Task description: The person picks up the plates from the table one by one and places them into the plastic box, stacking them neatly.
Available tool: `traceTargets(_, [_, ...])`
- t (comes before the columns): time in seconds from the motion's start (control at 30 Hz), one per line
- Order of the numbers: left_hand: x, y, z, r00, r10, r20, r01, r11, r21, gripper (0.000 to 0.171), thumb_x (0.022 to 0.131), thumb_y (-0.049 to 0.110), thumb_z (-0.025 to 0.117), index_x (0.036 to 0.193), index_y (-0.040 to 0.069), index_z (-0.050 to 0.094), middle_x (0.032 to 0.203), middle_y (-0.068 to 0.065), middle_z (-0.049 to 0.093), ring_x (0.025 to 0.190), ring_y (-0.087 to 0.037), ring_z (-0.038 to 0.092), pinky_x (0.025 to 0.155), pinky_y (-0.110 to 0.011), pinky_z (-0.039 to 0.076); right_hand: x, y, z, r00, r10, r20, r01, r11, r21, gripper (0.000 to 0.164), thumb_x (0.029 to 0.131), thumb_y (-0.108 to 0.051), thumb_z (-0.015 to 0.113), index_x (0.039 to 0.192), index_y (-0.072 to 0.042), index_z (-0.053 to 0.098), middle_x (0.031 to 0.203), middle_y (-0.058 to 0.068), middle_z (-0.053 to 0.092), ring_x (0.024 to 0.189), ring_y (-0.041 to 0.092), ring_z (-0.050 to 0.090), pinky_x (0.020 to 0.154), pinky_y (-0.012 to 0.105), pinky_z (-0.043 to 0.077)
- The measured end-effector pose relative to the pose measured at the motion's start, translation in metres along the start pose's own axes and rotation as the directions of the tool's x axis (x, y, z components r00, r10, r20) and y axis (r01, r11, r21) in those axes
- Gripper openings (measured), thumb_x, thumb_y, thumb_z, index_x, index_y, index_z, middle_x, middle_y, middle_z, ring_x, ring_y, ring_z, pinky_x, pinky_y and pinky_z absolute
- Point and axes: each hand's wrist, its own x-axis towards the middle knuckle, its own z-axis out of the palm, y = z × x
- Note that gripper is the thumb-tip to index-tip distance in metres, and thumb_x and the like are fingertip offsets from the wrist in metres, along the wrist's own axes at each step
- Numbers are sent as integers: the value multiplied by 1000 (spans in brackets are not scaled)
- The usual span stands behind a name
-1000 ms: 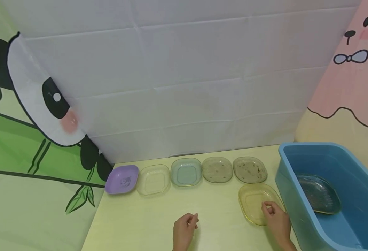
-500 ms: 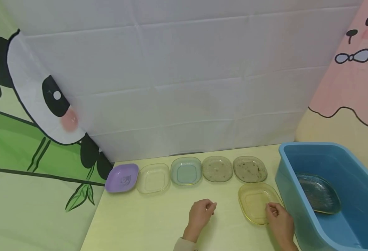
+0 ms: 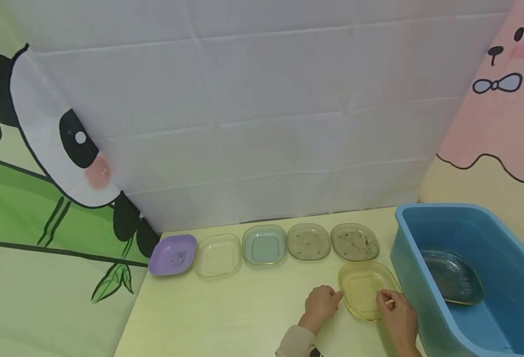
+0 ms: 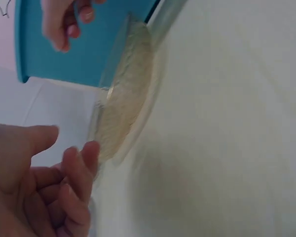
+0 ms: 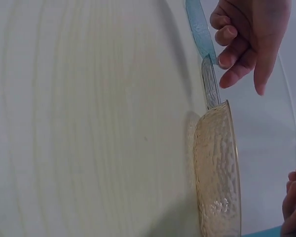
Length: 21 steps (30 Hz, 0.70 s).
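A yellow see-through dish (image 3: 360,292) with rounded corners stands on the table beside the blue tub. My left hand (image 3: 321,305) is at its left rim; in the left wrist view the thumb and loosely bent fingers are apart with nothing between them. Over the dish's right front part hangs my right hand (image 3: 397,317), its fingers loosely curled and holding nothing. Seen from the right wrist, the dish (image 5: 217,168) shows its tall, rippled side wall, with the left hand (image 5: 256,34) above the table beyond it.
Along the back runs a row: a purple dish (image 3: 173,255), a clear dish (image 3: 218,255), a pale blue dish (image 3: 264,245), a greyish dish (image 3: 309,241) and a speckled dish (image 3: 355,241). The blue tub (image 3: 415,277) at right holds a dark glass dish (image 3: 452,277).
My left hand has moved right and a little forward, from mid-table to the yellow dish's left rim. The right hand has shifted slightly right over the dish. The dishes have stayed put.
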Motion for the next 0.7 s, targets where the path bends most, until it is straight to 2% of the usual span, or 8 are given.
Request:
traceTargets(0.13, [-1,4,19,999,-29,-28,29,999,22,41,89,44,54,68,10,62,53,5,49,46,-6,40,44,-20,34,-2,1,-1,1000,9,1,-9,1000,-1,15,86,-20,61,87,-7,69,78,3,63,56,-11,41,51,22,39])
traceTargets(0.3, [-3,4,35,996,-11,-86,18,997,70,42,89,43,53,63,11,59,53,5,50,45,-6,40,43,-21,34,-4,3,0,1000,10,-20,-10,1000,2,13,84,-18,63,84,-7,69,76,3,63,55,-11,41,51,23,38])
traceTargets(0.4, [-3,3,39,993,2,-119,3,999,42,43,90,40,53,58,11,55,51,5,45,45,-6,38,43,-21,33,-5,4,2,1000,13,-27,-13,1000,4,12,83,-18,63,84,-7,69,75,2,62,55,-11,41,51,23,38])
traceTargets(0.57, [0,3,42,992,8,-129,-9,1000,-7,42,91,32,53,54,13,48,49,7,35,44,-7,32,41,-21,28,-6,4,4,999,12,-36,-12,1000,8,12,82,-18,64,83,-7,68,74,0,61,55,-10,40,51,23,37])
traceTargets(0.7, [3,3,43,988,19,-155,-16,1000,20,39,90,28,54,54,14,49,49,7,37,44,-7,32,42,-22,27,-5,2,6,998,-22,-59,23,1000,18,11,82,-18,64,82,-7,68,73,0,61,55,-10,40,51,23,38])
